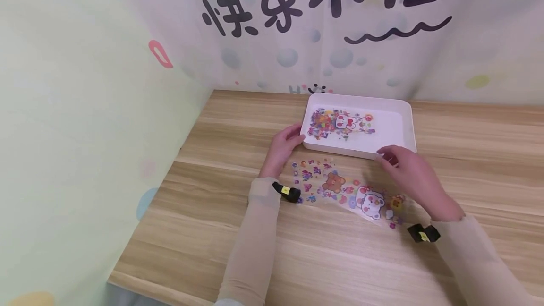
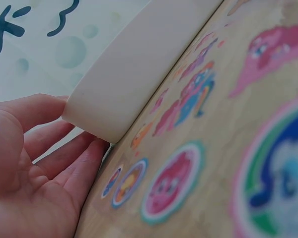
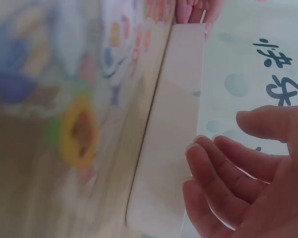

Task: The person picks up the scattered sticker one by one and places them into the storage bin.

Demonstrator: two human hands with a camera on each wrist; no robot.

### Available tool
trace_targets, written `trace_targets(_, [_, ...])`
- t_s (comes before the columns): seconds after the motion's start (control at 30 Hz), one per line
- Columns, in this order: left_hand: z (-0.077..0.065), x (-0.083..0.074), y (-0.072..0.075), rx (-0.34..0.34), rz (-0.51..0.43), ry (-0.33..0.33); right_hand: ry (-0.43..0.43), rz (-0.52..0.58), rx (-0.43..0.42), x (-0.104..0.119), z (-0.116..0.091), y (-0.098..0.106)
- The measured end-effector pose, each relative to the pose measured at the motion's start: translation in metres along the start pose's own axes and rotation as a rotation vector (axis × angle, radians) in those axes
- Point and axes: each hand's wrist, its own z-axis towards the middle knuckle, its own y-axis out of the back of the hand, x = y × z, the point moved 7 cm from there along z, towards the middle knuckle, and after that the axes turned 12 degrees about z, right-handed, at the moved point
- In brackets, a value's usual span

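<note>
A white rectangular tray (image 1: 393,129) lies on the wooden table with a sticker sheet (image 1: 346,122) inside, printed with a white character and small colourful figures. My left hand (image 1: 284,148) holds the tray's near left corner; in the left wrist view, the thumb is at the rim and the fingers are lower, by the tabletop. Over the near right edge hovers my right hand (image 1: 410,174), fingers loosely bent and thumb apart, holding nothing. Whether its fingertips touch the rim I cannot tell. Between the forearms, transparent sticker sheets (image 1: 333,182) with bears and small figures lie before the tray.
Behind the tray hangs a pale cloth (image 1: 263,72) with dark lettering and bubbles. Another pale cloth (image 1: 85,131) borders the table on the left. Wood-grain tabletop (image 1: 204,211) extends around the tray and sheets. Black straps with yellow labels sit at both wrists.
</note>
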Motion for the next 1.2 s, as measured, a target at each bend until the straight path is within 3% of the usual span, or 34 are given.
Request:
trace_targets(0.23, [0.003,0.005,-0.001,-0.006,0.020,-0.002,0.006,-0.046,0.029,-0.010,-0.017,-0.001])
trace_targets(0.6, [0.002,0.004,0.000,-0.020,0.039,0.006,-0.117,-0.122,0.188,-0.026,-0.036,-0.013])
trace_targets(0.9, [0.002,0.004,0.000,-0.015,0.030,0.002,-0.140,-0.224,0.214,-0.029,-0.044,-0.018])
trace_targets(1.2, [-0.010,-0.015,0.002,0.026,0.028,0.034,-0.157,-0.288,0.233,-0.027,-0.050,-0.019])
